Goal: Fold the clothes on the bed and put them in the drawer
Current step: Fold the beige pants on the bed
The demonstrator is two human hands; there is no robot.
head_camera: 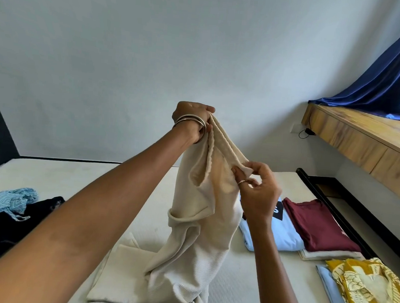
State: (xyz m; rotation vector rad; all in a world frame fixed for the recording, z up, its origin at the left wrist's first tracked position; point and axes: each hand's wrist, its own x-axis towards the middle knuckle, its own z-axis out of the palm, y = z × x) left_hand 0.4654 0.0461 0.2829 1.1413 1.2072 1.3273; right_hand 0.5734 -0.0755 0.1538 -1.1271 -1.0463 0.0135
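Pinching a ribbed cream garment (196,222) — both hands (257,191) lifted.

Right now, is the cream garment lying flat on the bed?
No, the left hand and right hand hold the cream garment up by its top edge, its lower part bunched on the bed.

two hands (192,117) (257,193) hold one cream garment (198,222). four folded clothes (319,226) lie right. two unfolded ones (6,201) lie left.

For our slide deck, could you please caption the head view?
Both hands, left and right, hold up a cream garment over the bed, folded clothes alongside.
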